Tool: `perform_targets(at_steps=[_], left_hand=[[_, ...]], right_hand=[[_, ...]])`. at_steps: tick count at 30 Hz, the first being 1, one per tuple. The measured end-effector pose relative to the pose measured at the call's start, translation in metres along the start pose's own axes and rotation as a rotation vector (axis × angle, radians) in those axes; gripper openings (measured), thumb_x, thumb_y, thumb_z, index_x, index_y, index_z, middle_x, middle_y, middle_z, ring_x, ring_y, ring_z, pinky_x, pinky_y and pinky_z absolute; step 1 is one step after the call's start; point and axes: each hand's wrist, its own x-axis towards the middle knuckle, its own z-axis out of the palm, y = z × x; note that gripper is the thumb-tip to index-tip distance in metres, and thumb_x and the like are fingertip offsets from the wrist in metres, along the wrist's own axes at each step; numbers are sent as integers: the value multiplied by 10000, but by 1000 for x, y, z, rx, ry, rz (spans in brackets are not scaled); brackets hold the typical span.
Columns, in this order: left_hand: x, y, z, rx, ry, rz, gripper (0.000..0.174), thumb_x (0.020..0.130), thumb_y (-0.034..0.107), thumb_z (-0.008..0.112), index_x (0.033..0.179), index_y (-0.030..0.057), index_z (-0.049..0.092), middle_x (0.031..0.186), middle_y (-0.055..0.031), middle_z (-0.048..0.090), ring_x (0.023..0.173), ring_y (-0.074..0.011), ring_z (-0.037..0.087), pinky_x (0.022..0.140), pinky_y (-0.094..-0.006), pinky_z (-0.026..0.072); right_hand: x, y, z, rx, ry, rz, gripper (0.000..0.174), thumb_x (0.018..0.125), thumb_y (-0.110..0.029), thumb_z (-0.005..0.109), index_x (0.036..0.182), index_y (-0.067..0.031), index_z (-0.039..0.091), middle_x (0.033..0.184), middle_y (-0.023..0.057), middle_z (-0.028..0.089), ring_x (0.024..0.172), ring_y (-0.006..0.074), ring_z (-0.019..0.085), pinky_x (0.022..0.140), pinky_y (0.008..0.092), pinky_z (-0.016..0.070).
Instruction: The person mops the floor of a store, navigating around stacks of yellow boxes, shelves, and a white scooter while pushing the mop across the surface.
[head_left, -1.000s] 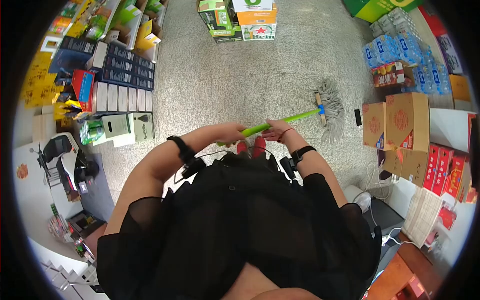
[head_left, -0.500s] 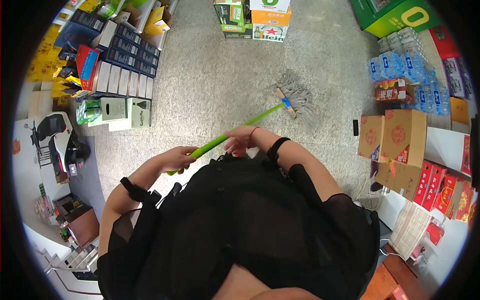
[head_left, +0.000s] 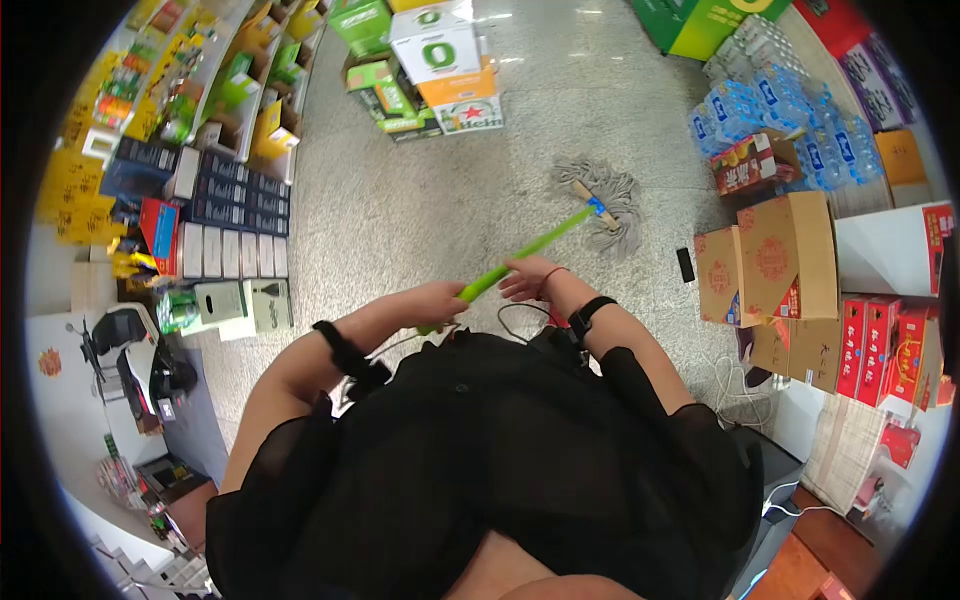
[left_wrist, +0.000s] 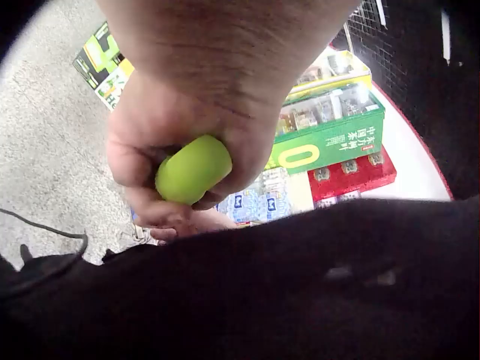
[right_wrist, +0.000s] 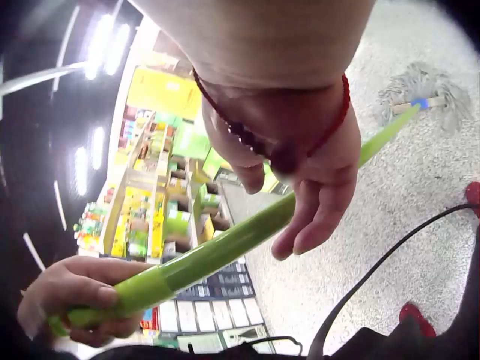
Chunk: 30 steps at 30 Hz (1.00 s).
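Observation:
A mop with a green handle (head_left: 545, 241) slants across the floor in front of me. Its grey string head (head_left: 622, 194), with a wooden bar and a blue joint, lies spread out to the forward right. My left hand (head_left: 440, 303) grips the handle close to its upper end; in the left wrist view the rounded green tip (left_wrist: 195, 169) sticks out of the curled fingers. Farther down the shaft, my right hand (head_left: 530, 277) holds it loosely between thumb and fingers (right_wrist: 319, 217), the fingertips hanging below the handle. A red string bracelet circles that wrist.
Stacked drink cartons (head_left: 435, 75) stand on the speckled floor ahead. Shelves and dark boxes (head_left: 235, 190) line the left side. Bottled-water packs (head_left: 770, 115) and brown cartons (head_left: 780, 258) stand at the right, with a small black object (head_left: 685, 264) on the floor beside them.
The mop head first slid left, then a little right. Both hands swung back to the left with the handle and have since come forward and right again. The head view has shifted too.

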Motion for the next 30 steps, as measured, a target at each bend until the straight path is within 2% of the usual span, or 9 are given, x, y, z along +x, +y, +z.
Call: perform_targets(at_steps=[2, 6, 9, 12, 15, 19, 23, 27, 30], left_hand=[[44, 59, 7, -16, -16, 13, 360, 841, 226, 476, 1159, 59, 480, 763, -105, 553, 622, -184, 557, 516, -323, 476], [129, 156, 13, 53, -30, 14, 318, 843, 231, 475, 1090, 30, 496, 752, -109, 557, 587, -187, 559, 498, -326, 469], [175, 207, 13, 70, -37, 58, 283, 834, 220, 463, 1012, 6, 514, 739, -107, 563, 569, -188, 561, 491, -322, 468], [189, 253, 17, 63, -44, 64, 292, 826, 228, 465, 995, -3, 520, 746, -111, 571, 573, -192, 568, 499, -326, 471], [198, 263, 14, 66, -66, 28, 292, 828, 236, 469, 989, -1, 522, 762, -115, 577, 578, -193, 573, 504, -329, 474], [173, 234, 10, 70, -61, 27, 301, 828, 241, 475, 995, -4, 520, 750, -106, 571, 569, -186, 565, 498, -326, 472], [143, 156, 10, 82, -16, 84, 321, 820, 237, 480, 1065, 32, 512, 719, -92, 546, 553, -177, 552, 485, -319, 465], [70, 96, 17, -139, -22, 30, 318, 815, 229, 471, 1085, 65, 508, 680, -40, 493, 535, -132, 499, 469, -274, 430], [19, 58, 29, -283, -20, -10, 307, 819, 225, 473, 1069, 53, 522, 685, -26, 491, 541, -125, 494, 480, -272, 424]], right_hand=[[-26, -16, -53, 23, 172, -51, 420, 868, -361, 483, 1121, -27, 443, 895, 175, 598, 736, 280, 628, 584, 344, 529], [-58, -38, -145, 175, 257, -129, 366, 867, -366, 490, 1014, -31, 507, 882, 134, 588, 783, 273, 617, 629, 367, 525], [-67, -51, -203, 206, 310, -192, 366, 865, -321, 500, 1055, -8, 484, 871, 153, 598, 737, 286, 629, 588, 378, 534], [-94, -68, -222, 256, 411, -230, 335, 875, -303, 483, 1036, -10, 498, 850, 147, 595, 736, 290, 631, 579, 385, 535], [-97, -70, -230, 265, 434, -223, 310, 883, -288, 466, 1015, -11, 513, 851, 146, 597, 738, 290, 631, 578, 381, 535], [-89, -65, -203, 175, 415, -177, 318, 892, -324, 441, 987, -34, 529, 866, 119, 590, 772, 259, 619, 652, 370, 521], [-55, -46, -167, 81, 249, -99, 336, 888, -316, 434, 1005, -15, 529, 869, 142, 608, 760, 266, 625, 645, 371, 521], [-39, -34, -108, -50, 81, -13, 394, 896, -314, 425, 1069, 31, 503, 975, 192, 603, 771, 280, 633, 638, 344, 533], [-17, -18, -75, -187, -206, 173, 473, 887, -361, 446, 1119, 51, 458, 1057, 217, 579, 840, 284, 626, 723, 388, 507]])
